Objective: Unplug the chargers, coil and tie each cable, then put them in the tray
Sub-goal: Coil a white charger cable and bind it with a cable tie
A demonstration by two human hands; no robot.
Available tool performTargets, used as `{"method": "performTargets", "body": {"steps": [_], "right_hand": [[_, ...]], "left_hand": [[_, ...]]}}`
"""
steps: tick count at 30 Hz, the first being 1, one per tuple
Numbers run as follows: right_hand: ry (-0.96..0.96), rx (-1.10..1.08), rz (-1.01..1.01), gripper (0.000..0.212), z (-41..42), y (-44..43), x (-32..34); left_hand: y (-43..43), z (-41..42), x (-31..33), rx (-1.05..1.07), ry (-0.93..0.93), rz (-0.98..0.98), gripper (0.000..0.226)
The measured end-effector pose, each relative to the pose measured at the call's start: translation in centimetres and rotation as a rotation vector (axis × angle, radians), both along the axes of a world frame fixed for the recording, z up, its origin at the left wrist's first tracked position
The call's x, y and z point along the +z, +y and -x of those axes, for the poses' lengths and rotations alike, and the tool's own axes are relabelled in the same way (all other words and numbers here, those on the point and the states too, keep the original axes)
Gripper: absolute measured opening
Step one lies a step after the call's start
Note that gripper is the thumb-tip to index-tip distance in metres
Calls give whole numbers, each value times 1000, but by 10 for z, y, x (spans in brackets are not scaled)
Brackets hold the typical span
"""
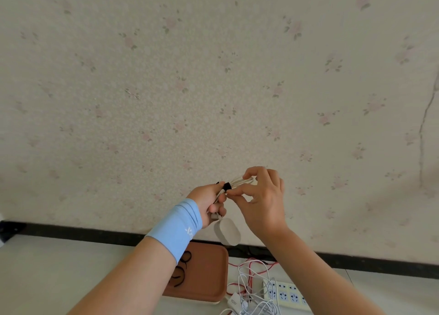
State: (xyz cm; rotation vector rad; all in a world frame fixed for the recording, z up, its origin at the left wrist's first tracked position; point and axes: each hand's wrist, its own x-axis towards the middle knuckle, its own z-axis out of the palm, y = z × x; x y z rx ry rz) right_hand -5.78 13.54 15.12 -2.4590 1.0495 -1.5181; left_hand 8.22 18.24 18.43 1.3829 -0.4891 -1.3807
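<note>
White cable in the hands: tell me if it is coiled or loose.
Coiled. The white cable is bunched in loops, a black tie round them; left hand grips it, right hand pinches the loops.

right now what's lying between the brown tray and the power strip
In the head view, a loose tangle of white and red cables lies between the tray and the power strip, with a white charger at its near end.
</note>
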Motion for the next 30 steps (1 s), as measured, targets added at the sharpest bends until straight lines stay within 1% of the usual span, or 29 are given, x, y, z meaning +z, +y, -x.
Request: {"method": "performTargets", "body": {"steps": [2,3,5,7,10,12,14,18,21,22,25,28,30], "right_hand": [[-4,4,41,12,0,1,2],[0,12,55,11,1,2,3],[10,46,67,6,1,2,5],[38,92,53,8,2,-1,5],[83,134,-10,6,7,-7,4],[63,123,-64,20,11,-10,4],[36,99,-86,31,13,-9,5],[156,90,89,28,12,-12,7],[192,84,133,18,12,-14,4],[184,65,133,17,12,-13,3],[152,15,136,26,10,-10,2],[162,47,119,26,5,-10,2],[209,91,32,27,4,-11,0]], "left_hand": [[2,-1,1,-14,76,22,29],[3,-1,1,-27,84,33,29],[4,-2,0,-52,29,63,27],[4,-5,0,-65,-98,106,26],[5,-9,-1,-95,-393,149,27],[5,-8,-1,-134,-556,164,27],[5,-6,-1,-164,-646,180,28],[5,-3,0,-217,-720,215,30],[6,0,1,-261,-749,220,31],[6,0,1,-258,-749,223,30],[6,-2,1,-248,-770,225,28],[8,-3,-1,-243,-867,210,28],[9,-5,-2,-257,-925,183,31]]}}
